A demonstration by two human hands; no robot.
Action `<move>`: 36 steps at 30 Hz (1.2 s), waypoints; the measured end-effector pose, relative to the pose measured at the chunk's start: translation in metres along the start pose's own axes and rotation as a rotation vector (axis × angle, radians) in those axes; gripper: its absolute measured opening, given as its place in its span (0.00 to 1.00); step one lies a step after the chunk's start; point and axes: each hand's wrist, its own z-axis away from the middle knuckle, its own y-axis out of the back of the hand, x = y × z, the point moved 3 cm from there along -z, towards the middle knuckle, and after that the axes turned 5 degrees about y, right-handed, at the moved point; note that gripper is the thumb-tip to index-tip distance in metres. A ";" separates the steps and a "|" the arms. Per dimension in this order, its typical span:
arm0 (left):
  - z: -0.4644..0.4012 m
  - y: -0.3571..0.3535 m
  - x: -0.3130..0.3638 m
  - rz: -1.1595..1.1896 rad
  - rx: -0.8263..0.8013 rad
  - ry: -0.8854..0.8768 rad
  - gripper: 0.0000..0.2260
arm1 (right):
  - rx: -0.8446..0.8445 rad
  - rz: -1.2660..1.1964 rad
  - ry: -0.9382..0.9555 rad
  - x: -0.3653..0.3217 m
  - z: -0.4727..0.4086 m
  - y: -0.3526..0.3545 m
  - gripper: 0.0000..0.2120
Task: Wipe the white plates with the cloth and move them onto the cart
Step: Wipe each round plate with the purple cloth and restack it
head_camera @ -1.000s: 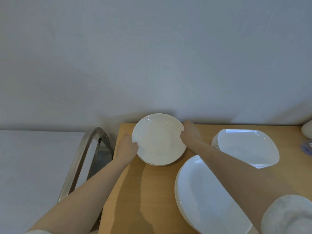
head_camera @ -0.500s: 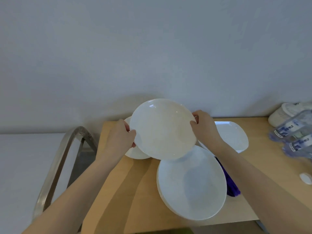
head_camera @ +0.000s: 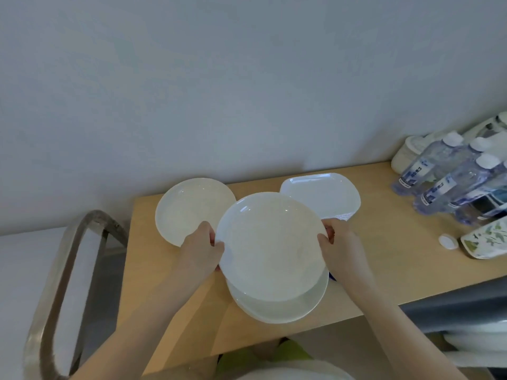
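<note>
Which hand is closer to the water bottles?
The right hand. It grips the right rim of the round plate, on the side toward the water bottles at the table's far right. The left hand grips the plate's left rim, farther away.

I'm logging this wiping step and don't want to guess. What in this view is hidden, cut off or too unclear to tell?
- Head view: the cloth is nearly all hidden; only a blue sliver shows past the held round white plate, near the right hand.
- The oval white plate stack is mostly covered by the held plate.
- Left hand: fingers under the rim are hidden.
- Clear water bottles: labels blurred, cut by the right edge.
- Metal cart handle: its shelf is out of frame.
</note>
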 end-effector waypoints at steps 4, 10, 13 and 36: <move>0.008 -0.007 -0.004 -0.075 0.009 -0.007 0.04 | -0.011 0.004 -0.010 0.013 0.018 -0.004 0.09; 0.016 -0.015 -0.007 -0.160 -0.010 -0.026 0.05 | -0.045 0.049 -0.026 0.024 0.028 -0.014 0.11; 0.017 -0.018 -0.007 -0.176 -0.006 -0.026 0.05 | -0.034 0.092 -0.005 0.029 0.031 -0.017 0.10; 0.029 -0.028 -0.020 0.002 0.214 0.052 0.08 | -0.046 0.167 -0.095 0.063 -0.001 0.004 0.14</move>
